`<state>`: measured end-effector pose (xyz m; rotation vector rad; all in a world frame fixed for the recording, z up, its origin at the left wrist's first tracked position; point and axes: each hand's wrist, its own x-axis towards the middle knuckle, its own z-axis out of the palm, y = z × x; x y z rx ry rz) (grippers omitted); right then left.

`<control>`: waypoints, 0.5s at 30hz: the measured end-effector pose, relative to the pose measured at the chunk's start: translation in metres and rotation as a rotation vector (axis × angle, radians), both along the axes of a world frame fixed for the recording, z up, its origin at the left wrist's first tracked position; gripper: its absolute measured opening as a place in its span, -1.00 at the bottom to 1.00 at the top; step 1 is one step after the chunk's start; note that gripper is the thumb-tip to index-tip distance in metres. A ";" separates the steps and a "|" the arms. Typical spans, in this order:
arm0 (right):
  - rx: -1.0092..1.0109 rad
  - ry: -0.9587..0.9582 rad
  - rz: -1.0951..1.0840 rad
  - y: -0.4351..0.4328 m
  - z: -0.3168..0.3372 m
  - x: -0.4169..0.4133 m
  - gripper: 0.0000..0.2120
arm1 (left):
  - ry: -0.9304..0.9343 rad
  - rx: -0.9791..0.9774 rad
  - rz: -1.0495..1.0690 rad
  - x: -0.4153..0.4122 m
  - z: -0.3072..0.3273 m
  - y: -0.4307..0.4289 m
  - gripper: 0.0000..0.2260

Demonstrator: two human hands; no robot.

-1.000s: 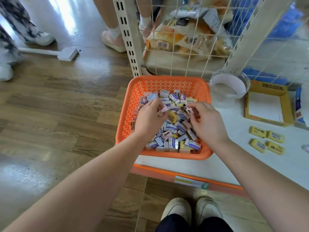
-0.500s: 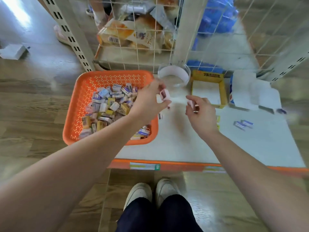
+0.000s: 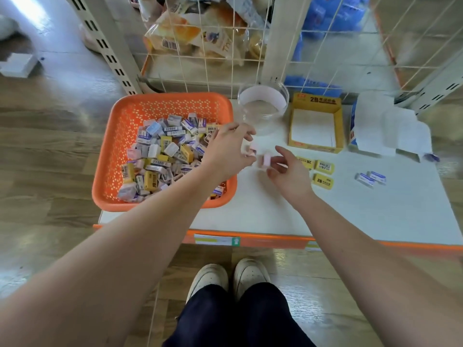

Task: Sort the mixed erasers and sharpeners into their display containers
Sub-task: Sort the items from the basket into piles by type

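Okay, I've got both hands over the table (image 3: 275, 209) beside the basket (image 3: 170, 97). The right hand (image 3: 290, 176) pinches a pink piece (image 3: 265, 160); the left hand (image 3: 225, 154) curls round a second piece (image 3: 251, 149), blurred. Both are held near the clear tub (image 3: 263, 116), likely their drop spot. The mixed pile (image 3: 162, 151) sits in the basket.

You face a low white shelf board with an orange front edge (image 3: 275, 214) on glossy wood-plank flooring (image 3: 50, 159). Behind that board rises a cream wire-grid rack (image 3: 278, 33).

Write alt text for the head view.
The left hand and right hand each pinch a pink piece over a white shelf, beside an orange basket heaped with mixed erasers. A clear tub, a yellow box and loose yellow erasers sit beyond.
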<state>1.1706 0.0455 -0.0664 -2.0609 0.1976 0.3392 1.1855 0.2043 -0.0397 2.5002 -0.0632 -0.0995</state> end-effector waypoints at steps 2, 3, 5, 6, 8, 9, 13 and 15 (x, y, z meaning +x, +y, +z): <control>-0.007 -0.033 0.015 -0.003 0.003 -0.003 -0.49 | 0.009 -0.023 0.001 -0.005 0.004 0.001 -0.55; -0.027 -0.057 0.029 -0.003 0.006 -0.004 -0.50 | 0.003 -0.037 0.007 -0.009 0.007 0.003 -0.57; -0.066 -0.140 0.067 0.000 0.014 -0.008 -0.52 | -0.050 -0.116 0.092 -0.025 0.013 0.012 -0.62; -0.075 -0.191 0.087 0.003 0.018 -0.010 -0.55 | -0.092 -0.169 0.174 -0.036 0.017 0.020 -0.65; -0.061 -0.285 0.120 0.012 0.028 -0.014 -0.60 | -0.153 -0.204 0.322 -0.058 0.023 0.042 -0.69; -0.034 -0.322 0.129 0.018 0.033 -0.016 -0.63 | -0.160 -0.166 0.369 -0.068 0.025 0.055 -0.70; 0.016 -0.417 0.172 0.051 0.040 -0.015 -0.68 | -0.021 0.058 0.458 -0.094 0.019 0.112 -0.71; -0.002 -0.432 0.268 0.068 0.041 -0.016 -0.66 | 0.050 0.157 0.472 -0.101 0.013 0.128 -0.71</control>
